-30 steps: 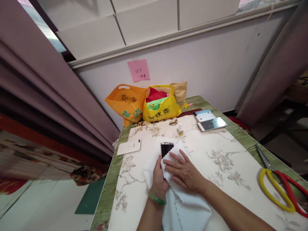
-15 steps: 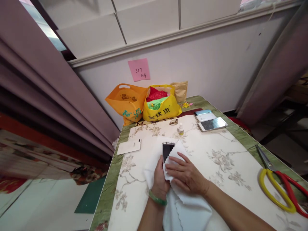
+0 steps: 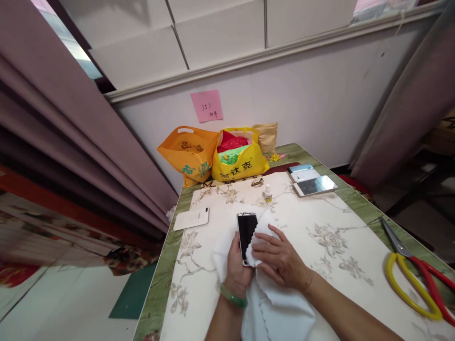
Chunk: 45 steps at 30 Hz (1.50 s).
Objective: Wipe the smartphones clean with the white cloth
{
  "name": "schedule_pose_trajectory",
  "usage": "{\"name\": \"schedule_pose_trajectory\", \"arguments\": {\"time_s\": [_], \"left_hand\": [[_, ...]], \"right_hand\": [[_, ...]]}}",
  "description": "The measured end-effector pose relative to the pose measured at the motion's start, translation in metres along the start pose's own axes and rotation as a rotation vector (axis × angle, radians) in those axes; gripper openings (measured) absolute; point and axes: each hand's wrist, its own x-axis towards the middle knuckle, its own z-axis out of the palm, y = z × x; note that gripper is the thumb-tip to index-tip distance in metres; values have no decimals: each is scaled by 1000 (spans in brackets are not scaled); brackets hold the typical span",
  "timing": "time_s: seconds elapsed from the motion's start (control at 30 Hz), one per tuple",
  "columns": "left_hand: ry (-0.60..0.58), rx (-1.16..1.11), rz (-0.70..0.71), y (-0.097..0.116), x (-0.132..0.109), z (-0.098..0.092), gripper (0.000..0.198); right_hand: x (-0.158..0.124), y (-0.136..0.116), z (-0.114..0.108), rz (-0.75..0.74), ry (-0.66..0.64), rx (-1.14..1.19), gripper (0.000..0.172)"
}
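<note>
My left hand is closed around a white-edged smartphone with a dark screen, tilted upright above the table. The phone's top edge looks cracked or chipped. A white cloth with a zigzag edge drapes behind the phone and down below my hands. With fingers partly spread, my right hand holds a fold of this cloth against the right side of the screen. That fold hides part of the screen, and my right fingertips are partly hidden too.
Left lies a white phone; further back are a small bottle, glasses and several phones. Big scissors with yellow and red handles lie right. An orange bag and a yellow bag stand by the wall.
My right hand and the cloth fold have slid to the right across the phone, so more of the dark screen and its lower edge show. My left hand keeps its hold.
</note>
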Motion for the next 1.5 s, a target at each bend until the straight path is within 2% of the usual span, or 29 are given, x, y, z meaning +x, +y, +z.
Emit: {"name": "schedule_pose_trajectory", "arguments": {"time_s": [0.07,0.13,0.27,0.37,0.43,0.57,0.7,0.9,0.97,1.1,1.23,1.33,1.4,1.5], "left_hand": [[-40,11,-84,-2,-1,-2,35],[-87,21,-131,-4,-2,-3,36],[-97,56,-72,-7,-3,-1,30],[-82,46,-88,-5,-3,2,30],[-44,2,-73,-2,-1,2,28],[10,-86,0,1,2,-2,21],[-36,-90,-74,1,0,1,22],[-32,-96,-83,0,0,3,23],[-5,-97,-71,0,1,1,23],[16,-23,-11,-1,1,-1,20],[-25,100,17,-5,-2,1,17],[-30,111,-27,-7,-3,2,20],[-19,60,-41,-6,-2,2,23],[-10,-45,-10,-3,-1,0,25]], "right_hand": [[1,-1,1,-25,-76,-35,33],[3,0,5,40,-94,-117,41],[2,4,13,278,2,-267,52],[0,7,13,363,88,-300,50],[-1,6,11,336,124,-267,42],[0,0,4,129,97,-93,24],[2,-4,4,-9,51,-10,34],[0,-4,7,3,119,-15,42],[1,-4,5,-26,34,27,45],[4,-1,4,-38,-151,43,62],[3,2,9,167,-96,-123,64],[2,2,12,318,-33,-208,66],[1,2,11,304,-26,-197,64],[-2,0,6,127,-37,-83,52]]}}
